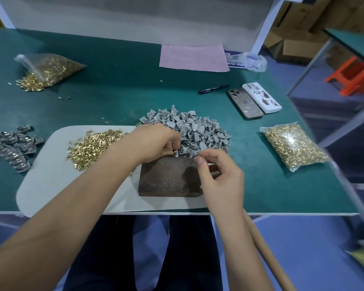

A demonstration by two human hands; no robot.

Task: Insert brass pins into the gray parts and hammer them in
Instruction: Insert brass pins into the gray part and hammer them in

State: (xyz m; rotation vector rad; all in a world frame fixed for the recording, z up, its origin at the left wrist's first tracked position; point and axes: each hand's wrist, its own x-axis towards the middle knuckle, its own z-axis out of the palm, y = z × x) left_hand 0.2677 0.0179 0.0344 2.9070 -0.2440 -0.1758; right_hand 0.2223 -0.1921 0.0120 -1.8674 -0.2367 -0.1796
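Note:
A heap of gray parts point(189, 127) lies on the green table just beyond a dark, dented metal block point(166, 181). Loose brass pins point(93, 143) are piled on a light gray mat point(46, 175) to the left. My left hand point(156, 143) is at the near edge of the gray heap, its curled fingers pinching a brass pin point(171, 153). My right hand point(219, 177) hovers over the block's right side, thumb and forefinger pinching a gray part point(198, 153). A wooden hammer handle point(263, 248) runs from under that palm toward me; its head is hidden.
Gray parts point(11, 145) in a darker pile lie at the far left. Bags of brass pins sit at back left point(48, 68) and at right point(292, 145). Two phones point(252, 101), a black pen point(213, 89), pink paper point(193, 57) and a crumpled plastic bag point(248, 60) lie further back.

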